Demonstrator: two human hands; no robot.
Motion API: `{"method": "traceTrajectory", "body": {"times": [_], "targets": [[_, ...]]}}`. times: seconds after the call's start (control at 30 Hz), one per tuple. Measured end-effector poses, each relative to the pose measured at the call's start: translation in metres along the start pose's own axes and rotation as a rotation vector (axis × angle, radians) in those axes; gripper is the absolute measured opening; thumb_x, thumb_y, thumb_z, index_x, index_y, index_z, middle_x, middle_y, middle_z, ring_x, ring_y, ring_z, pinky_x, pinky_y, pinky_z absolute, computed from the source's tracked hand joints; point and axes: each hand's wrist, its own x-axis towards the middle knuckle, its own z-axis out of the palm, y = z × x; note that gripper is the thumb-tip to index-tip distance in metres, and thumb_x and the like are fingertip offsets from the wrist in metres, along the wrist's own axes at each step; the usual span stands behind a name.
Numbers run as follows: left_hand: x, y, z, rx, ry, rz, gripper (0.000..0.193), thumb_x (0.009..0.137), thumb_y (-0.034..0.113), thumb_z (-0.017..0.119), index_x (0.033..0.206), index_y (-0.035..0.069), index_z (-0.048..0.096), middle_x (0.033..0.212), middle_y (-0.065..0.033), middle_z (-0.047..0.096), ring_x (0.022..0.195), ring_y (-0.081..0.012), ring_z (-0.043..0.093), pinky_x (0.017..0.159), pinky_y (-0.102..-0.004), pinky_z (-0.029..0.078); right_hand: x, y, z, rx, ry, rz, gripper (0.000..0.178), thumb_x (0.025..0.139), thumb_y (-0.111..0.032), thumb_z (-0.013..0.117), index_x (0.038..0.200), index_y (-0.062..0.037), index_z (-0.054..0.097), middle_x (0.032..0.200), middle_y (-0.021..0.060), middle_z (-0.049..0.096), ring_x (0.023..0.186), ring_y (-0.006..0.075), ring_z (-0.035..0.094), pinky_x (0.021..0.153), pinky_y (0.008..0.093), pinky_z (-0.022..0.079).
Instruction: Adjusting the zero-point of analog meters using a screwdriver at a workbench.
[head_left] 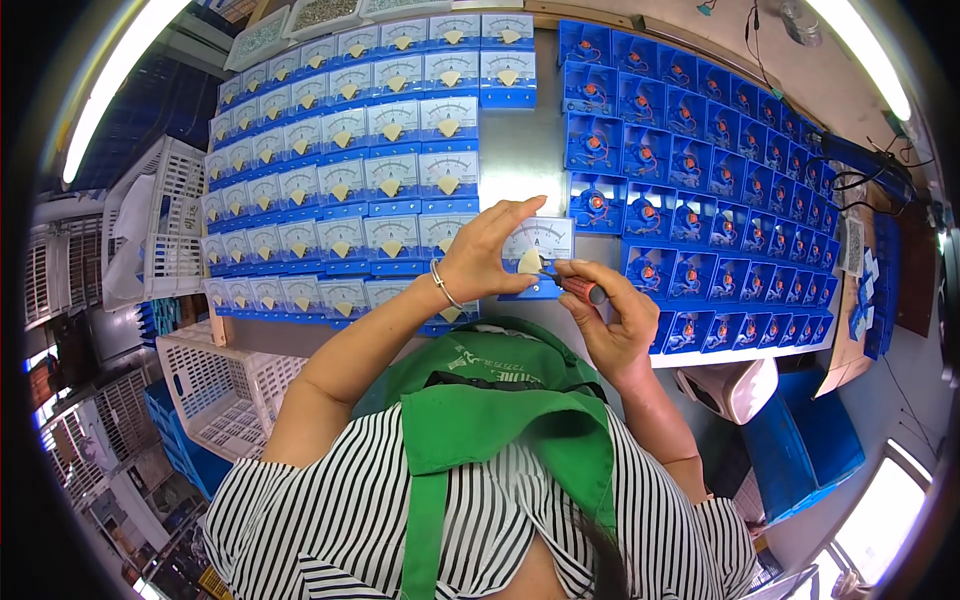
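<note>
My left hand [487,250] grips a small blue panel meter [545,240] with a white dial face, held upright above the table's near edge. My right hand [610,315] holds a screwdriver [578,288] with a red and black handle, its tip touching the lower front of the meter. A thin bracelet sits on my left wrist.
Rows of finished white-faced meters [350,170] cover the left of the metal table [520,160]. Several rows of open blue meter housings [700,150] with copper coils fill the right. White plastic crates [225,390] stand at the lower left, a blue bin [800,440] at the lower right.
</note>
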Motion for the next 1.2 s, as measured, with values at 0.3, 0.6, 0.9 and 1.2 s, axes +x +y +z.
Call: {"method": "traceTrajectory", "body": {"times": [0.3, 0.6, 0.9, 1.2], "targets": [[0.000, 0.004, 0.003, 0.005, 0.015, 0.050, 0.092, 0.056, 0.015, 0.081, 0.138, 0.009, 0.041, 0.112, -0.0150, 0.057, 0.102, -0.0323, 0.056, 0.088, -0.0377, 0.046, 0.005, 0.015, 0.009, -0.251, 0.219, -0.210, 0.043, 0.063, -0.012, 0.088, 0.089, -0.0049, 0.054, 0.081, 0.0063, 0.067, 0.063, 0.0151, 0.064, 0.054, 0.0250, 0.050], [-0.003, 0.006, 0.002, -0.006, -0.014, -0.007, 0.091, 0.056, 0.015, 0.081, 0.137, 0.010, 0.041, 0.114, -0.0152, 0.057, 0.103, -0.0322, 0.056, 0.089, -0.0377, 0.047, -0.003, 0.014, 0.002, -0.153, 0.208, -0.141, 0.041, 0.065, -0.008, 0.086, 0.093, -0.0030, 0.056, 0.088, 0.0080, 0.069, 0.072, 0.0172, 0.068, 0.062, 0.0256, 0.053], [-0.006, 0.004, 0.001, 0.001, -0.043, -0.035, 0.092, 0.058, 0.018, 0.082, 0.139, 0.010, 0.040, 0.115, -0.0147, 0.057, 0.106, -0.0315, 0.056, 0.092, -0.0371, 0.045, -0.014, 0.012, -0.002, -0.053, 0.132, 0.082, 0.027, 0.078, -0.001, 0.074, 0.101, -0.0027, 0.061, 0.095, 0.0102, 0.070, 0.081, 0.0151, 0.068, 0.071, 0.0264, 0.053], [-0.007, -0.001, 0.003, -0.005, -0.046, -0.077, 0.094, 0.059, 0.021, 0.082, 0.141, 0.011, 0.039, 0.116, -0.0145, 0.057, 0.107, -0.0309, 0.056, 0.094, -0.0370, 0.045, -0.011, 0.022, 0.003, -0.005, 0.194, 0.127, 0.029, 0.079, -0.003, 0.074, 0.102, -0.0017, 0.057, 0.093, 0.0093, 0.071, 0.079, 0.0148, 0.069, 0.070, 0.0249, 0.053]]}}
